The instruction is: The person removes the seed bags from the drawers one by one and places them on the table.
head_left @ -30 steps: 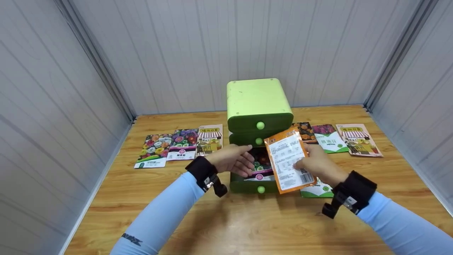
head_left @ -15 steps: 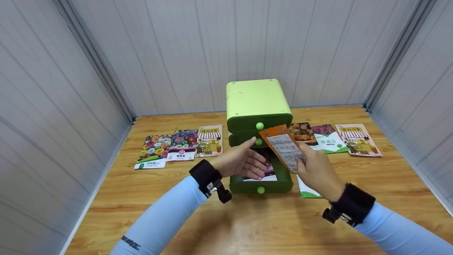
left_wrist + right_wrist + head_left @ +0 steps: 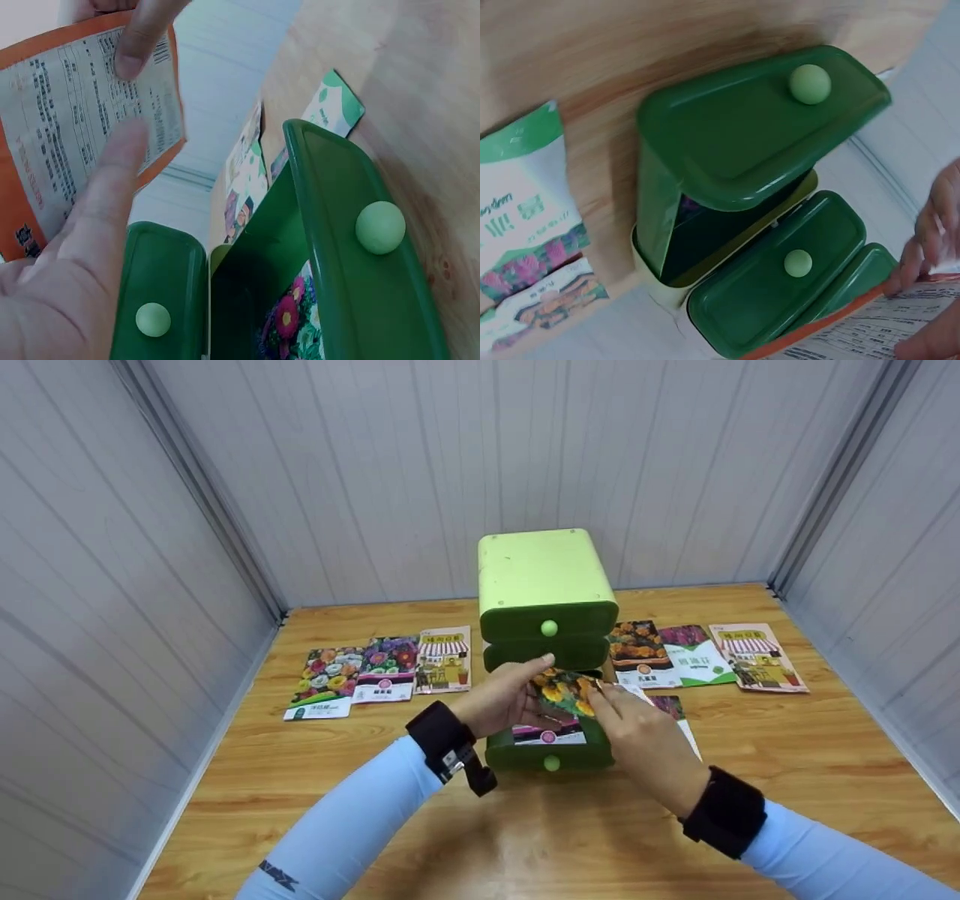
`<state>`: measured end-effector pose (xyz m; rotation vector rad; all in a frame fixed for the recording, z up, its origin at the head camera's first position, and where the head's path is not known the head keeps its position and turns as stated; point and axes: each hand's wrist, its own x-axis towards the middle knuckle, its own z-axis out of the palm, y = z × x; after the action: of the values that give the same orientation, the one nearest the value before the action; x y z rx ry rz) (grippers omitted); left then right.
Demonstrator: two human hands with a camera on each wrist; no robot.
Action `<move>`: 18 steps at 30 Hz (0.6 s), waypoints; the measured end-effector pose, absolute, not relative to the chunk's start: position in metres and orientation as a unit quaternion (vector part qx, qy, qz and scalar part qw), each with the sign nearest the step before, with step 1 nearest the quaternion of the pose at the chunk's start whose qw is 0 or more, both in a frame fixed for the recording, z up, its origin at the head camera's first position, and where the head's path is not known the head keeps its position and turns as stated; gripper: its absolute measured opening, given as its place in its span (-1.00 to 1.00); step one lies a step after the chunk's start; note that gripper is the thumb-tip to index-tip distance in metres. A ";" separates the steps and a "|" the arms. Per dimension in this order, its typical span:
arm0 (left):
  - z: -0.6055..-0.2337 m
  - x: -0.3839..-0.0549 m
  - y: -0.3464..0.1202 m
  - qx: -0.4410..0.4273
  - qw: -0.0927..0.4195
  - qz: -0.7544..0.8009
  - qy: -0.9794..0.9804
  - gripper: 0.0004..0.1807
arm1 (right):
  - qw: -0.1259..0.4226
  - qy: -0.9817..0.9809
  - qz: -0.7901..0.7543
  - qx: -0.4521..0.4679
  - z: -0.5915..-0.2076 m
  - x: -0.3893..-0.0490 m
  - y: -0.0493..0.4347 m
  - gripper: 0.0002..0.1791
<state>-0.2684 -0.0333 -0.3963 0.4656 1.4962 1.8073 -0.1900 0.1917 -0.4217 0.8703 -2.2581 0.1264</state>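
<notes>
My right hand [image 3: 645,742] holds an orange-edged seed packet [image 3: 566,690] above a pulled-out drawer. The packet's orange-flower front faces up in the head view, and its printed back [image 3: 60,112] shows in the left wrist view. On that back presses the right thumb [image 3: 135,56]. My left hand [image 3: 499,701] is at the packet's other end, thumb and fingers spread around it, the thumb stretched out. Below both hands, the bottom drawer [image 3: 510,759] of a green cabinet [image 3: 544,566] juts forward. A purple-flower seed packet [image 3: 551,731] lies in it.
Left of the cabinet lie a mixed-flower packet [image 3: 326,682], a purple-flower packet [image 3: 384,667] and a pink shop-stall packet [image 3: 444,660]. To the right are an orange-flower packet [image 3: 643,649], a green-white packet [image 3: 701,656] and another pink packet [image 3: 761,660]. One packet [image 3: 682,724] is partly behind my right hand.
The right hand has moved left and turned the packet over, so its flower front now faces up instead of the printed back. My left hand has moved slightly right, to the packet's end.
</notes>
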 end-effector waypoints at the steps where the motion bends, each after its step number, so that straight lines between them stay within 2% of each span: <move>1: -0.397 -0.268 -0.032 0.180 0.361 0.710 0.577 -0.43 | 0.359 -0.868 0.031 0.341 -0.424 -0.191 0.191 -0.70; 3: -0.398 -0.266 -0.031 0.179 0.356 0.720 0.568 -0.55 | 0.371 -0.861 -0.001 0.347 -0.428 -0.192 0.189 -0.69; 5: -0.399 -0.265 -0.029 0.175 0.349 0.722 0.572 -0.62 | 0.376 -0.856 -0.027 0.353 -0.432 -0.193 0.187 -0.57; 9: -0.401 -0.263 -0.027 0.164 0.329 0.710 0.600 -0.66 | 0.363 -0.856 -0.052 0.363 -0.439 -0.195 0.185 -0.40; 11: -0.403 -0.264 -0.028 0.153 0.317 0.705 0.616 -0.66 | 0.352 -0.859 -0.050 0.369 -0.442 -0.196 0.185 -0.41; 16: -0.407 -0.267 -0.030 0.139 0.290 0.690 0.649 -0.69 | 0.304 -0.873 -0.025 0.380 -0.446 -0.197 0.185 -0.65; 18: -0.408 -0.269 -0.032 0.138 0.288 0.679 0.662 -0.71 | 0.276 -0.884 0.000 0.376 -0.446 -0.196 0.184 -0.55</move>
<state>-0.2690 -0.0324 -0.4077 0.3681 1.7673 1.8128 -0.1959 0.1843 -0.4461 1.0102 -2.3756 0.0002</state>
